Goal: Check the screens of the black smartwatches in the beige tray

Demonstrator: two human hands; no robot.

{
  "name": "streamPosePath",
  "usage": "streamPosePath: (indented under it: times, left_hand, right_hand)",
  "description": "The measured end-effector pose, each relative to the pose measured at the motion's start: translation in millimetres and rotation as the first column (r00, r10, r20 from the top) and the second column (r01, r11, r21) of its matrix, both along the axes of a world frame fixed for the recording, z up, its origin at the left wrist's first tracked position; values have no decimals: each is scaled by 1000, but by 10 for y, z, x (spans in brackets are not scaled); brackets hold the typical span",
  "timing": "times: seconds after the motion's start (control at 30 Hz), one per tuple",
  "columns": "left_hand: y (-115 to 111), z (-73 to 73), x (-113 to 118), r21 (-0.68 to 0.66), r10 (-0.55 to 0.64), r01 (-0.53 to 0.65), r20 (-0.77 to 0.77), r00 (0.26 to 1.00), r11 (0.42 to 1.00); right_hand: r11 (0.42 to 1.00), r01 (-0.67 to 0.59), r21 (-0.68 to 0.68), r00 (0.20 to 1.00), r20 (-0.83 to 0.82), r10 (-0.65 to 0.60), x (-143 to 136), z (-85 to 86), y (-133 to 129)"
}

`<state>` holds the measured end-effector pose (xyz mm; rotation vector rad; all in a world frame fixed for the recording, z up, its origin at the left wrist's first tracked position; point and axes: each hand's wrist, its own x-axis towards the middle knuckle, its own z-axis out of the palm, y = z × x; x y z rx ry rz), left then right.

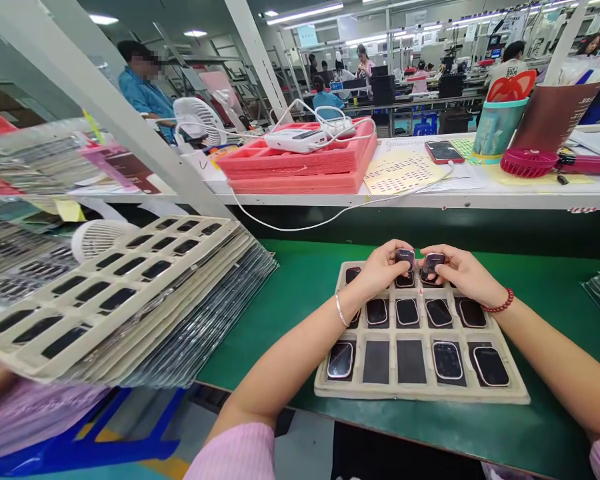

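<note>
A cream tray (420, 393) with rows of compartments lies on the green table. Rounded metal-rimmed watch cases with dark faces fill most compartments; two in the front row show only their dark bottoms. Above the tray's back row, my left hand (387, 267) pinches a watch case (405, 256) between thumb and fingers. Beside it, my right hand (463, 270) grips another watch case (433, 262), slightly tilted. The two hands are close together but apart. My wrists and fingers partly hide the back rows.
A tall stack of trays (145, 267) stands at the left, beside a white fan (100, 239). A shelf (405, 200) behind the table bears red foam trays (300, 163), a phone (444, 152), cups and a white cable. People are in the background.
</note>
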<state>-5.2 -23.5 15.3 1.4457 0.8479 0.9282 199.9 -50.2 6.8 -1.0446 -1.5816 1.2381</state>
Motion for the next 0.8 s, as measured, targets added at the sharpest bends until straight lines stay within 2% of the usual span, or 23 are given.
streamPosePath:
  times: [0.27, 0.33, 0.4, 0.5, 0.6, 0.63, 0.73, 0.8]
  left_hand:
    - [72, 11, 69, 26, 7, -5, -76, 997, 1000]
    - [34, 50, 26, 99, 34, -22, -120, 992, 995]
    - [-103, 121, -99, 264, 56, 0, -205, 977, 964]
    - [-523, 253, -377, 508, 151, 106, -438, 886, 855]
    - [-988, 269, -629, 511, 164, 266, -649, 743, 817]
    - [-1101, 242, -690, 508, 186, 297, -700, 690, 809]
    - [-1265, 141, -790, 518, 267, 323, -769, 580, 792]
    - [-1264, 111, -768, 519, 268, 337, -776, 570, 785]
  right_hand:
    - [998, 58, -12, 994, 90, -57, -18, 71, 27]
    - [995, 97, 34, 983, 150, -101, -12, 86, 3]
    - [980, 98, 174, 953, 266, -142, -27, 108, -89]
    - [932, -53, 359, 882, 454, -125, -131, 171, -397]
    - [890, -272, 366, 801, 598, -2, -333, 225, -783]
    - [866, -326, 379, 753, 658, -4, -398, 239, -887]
    - [801, -420, 427, 592, 798, -115, -450, 293, -1054]
    - [789, -449, 419, 500, 850, -167, -317, 353, -1073]
